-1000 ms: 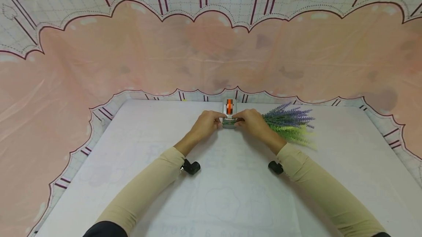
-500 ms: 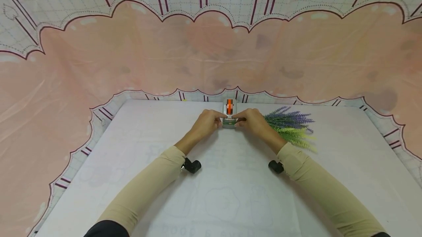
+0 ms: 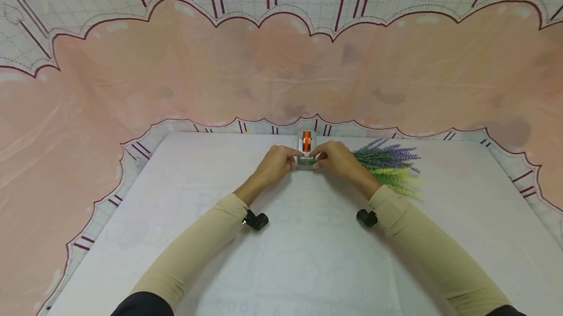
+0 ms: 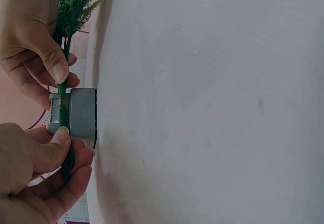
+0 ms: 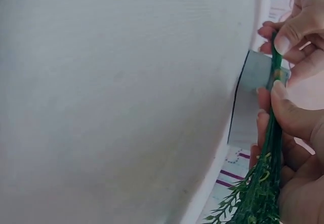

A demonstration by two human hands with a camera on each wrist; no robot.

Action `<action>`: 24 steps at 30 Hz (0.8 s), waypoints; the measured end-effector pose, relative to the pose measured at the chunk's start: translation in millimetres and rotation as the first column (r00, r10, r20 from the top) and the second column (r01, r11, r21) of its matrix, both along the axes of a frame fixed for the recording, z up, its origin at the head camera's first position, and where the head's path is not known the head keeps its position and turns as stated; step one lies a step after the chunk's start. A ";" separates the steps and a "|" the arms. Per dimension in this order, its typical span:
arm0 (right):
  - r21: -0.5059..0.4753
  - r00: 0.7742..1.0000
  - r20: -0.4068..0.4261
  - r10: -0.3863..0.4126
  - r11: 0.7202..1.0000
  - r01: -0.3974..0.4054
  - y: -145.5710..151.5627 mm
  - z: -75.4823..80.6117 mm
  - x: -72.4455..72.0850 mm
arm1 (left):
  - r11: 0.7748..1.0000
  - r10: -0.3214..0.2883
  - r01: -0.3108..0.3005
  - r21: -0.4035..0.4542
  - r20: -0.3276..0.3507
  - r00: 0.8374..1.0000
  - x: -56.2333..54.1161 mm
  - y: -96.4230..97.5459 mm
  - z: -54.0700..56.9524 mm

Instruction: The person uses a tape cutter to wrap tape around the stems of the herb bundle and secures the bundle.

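A bunch of artificial lavender (image 3: 387,159) with purple and yellow-green sprays lies across both hands, flowers to the right. My left hand (image 3: 276,162) grips the lower end of its green stems (image 4: 63,115) between thumb and fingers. Closer to the flowers, my right hand (image 3: 336,160) pinches the same stems, thumb on top. A shiny brownish patch (image 4: 62,101) shows on the stems between the hands. Right behind and below them stands a grey tape dispenser (image 4: 82,113) marked "deli", carrying a tape roll with an orange core (image 3: 306,141). The stems cross over its cutter end.
The white table (image 3: 290,257) reaches its far edge just behind the dispenser. Beyond hangs a peach and white patterned cloth (image 3: 264,76). Black wrist cameras (image 3: 255,221) sit on both forearms, over beige sleeves (image 3: 198,242).
The lavender sprays have turned and shifted slightly as my right fingers moved at the stems; my right hand is a touch higher. The left hand and the dispenser stay about where they were.
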State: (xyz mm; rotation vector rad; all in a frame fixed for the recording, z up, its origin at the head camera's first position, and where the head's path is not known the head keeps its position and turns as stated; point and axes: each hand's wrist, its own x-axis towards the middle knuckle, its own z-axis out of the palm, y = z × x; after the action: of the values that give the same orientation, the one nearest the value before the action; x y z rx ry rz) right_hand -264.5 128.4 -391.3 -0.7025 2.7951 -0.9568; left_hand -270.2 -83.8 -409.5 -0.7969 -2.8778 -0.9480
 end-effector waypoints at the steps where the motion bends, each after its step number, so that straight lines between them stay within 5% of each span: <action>1: 0.001 1.000 0.001 0.001 1.000 -0.001 -0.1 0.4 -0.8 | 1.000 -0.001 0.001 0.000 0.003 1.000 -0.1 0.0 0.2; 24: -0.005 0.997 0.041 -0.061 0.998 0.062 -6.2 -1.6 1.8 | 0.999 -0.024 0.024 -0.031 -0.006 1.000 1.8 -3.1 2.0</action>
State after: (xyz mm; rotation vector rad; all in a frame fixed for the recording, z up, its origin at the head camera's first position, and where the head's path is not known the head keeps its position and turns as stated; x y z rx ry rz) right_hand -262.7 122.2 -392.9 -0.5943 2.7944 -0.9798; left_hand -268.4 -86.9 -407.5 -0.8365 -2.8910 -0.9027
